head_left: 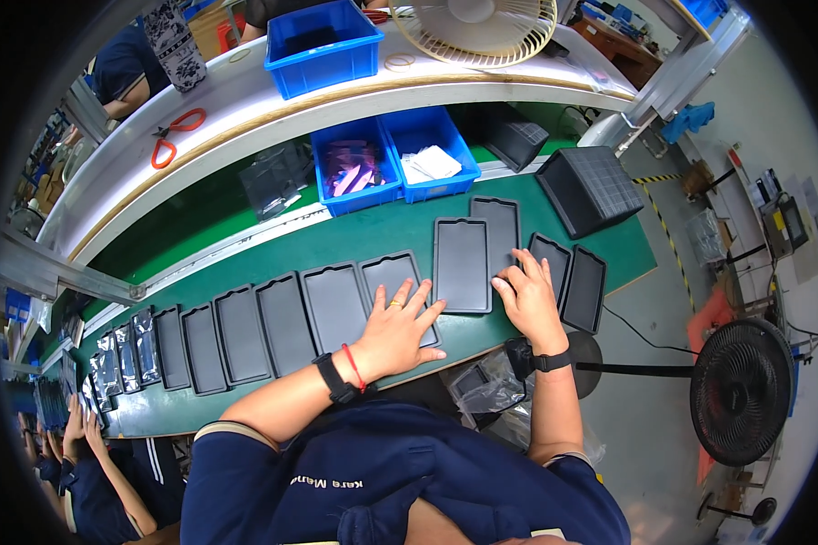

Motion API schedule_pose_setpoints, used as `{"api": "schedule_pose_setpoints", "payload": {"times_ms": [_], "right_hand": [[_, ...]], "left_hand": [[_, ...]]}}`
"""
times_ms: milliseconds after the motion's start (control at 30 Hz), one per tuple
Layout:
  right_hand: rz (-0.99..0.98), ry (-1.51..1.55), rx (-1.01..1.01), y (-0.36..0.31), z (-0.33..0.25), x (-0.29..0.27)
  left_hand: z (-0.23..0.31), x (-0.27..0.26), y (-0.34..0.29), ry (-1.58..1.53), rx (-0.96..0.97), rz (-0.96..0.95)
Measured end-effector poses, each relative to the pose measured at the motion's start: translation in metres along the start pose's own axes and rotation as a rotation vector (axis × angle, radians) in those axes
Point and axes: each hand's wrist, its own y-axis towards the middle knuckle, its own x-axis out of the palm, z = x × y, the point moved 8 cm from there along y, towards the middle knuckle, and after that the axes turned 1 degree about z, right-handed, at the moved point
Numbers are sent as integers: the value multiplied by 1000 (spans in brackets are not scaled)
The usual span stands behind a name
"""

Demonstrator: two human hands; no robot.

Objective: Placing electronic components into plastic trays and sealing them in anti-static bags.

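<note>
My left hand [393, 329] lies with spread fingers on the near part of a shallow dark grey tray [389, 270]; a ring and a red wrist string show on it. To its right, another dark grey rectangular tray [462, 265] lies flat, overlapping a tray [497, 220] behind it. My right hand [529, 300] is beside that front tray's right edge, fingers apart and slightly bent, with nothing seen between them. Whether its thumb touches the rim I cannot tell. Two more trays, one of them a narrow tray [583, 288], lie right of this hand.
Several matching trays, including a wide tray [336, 302], line the green table [273, 259] leftward, ending in plastic-wrapped pieces [124, 359]. Blue bins [436, 186] stand behind, below a shelf with red-handled scissors [177, 136] and a fan [473, 27]. A black fan [741, 391] stands right; co-workers sit left.
</note>
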Motion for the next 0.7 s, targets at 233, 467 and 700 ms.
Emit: {"api": "schedule_pose_setpoints", "payload": {"times_ms": [233,467,700], "right_hand": [[-111,-45,-41,-9,2,13],[126,-286,406,-46,52,-32],[-63,-200,352,-30,64,4]], "left_hand": [[-29,-14,-29,64,-130,50],[-35,-18,-30,17,-116,100],[-23,-28,-36,-276,-30,148]]}}
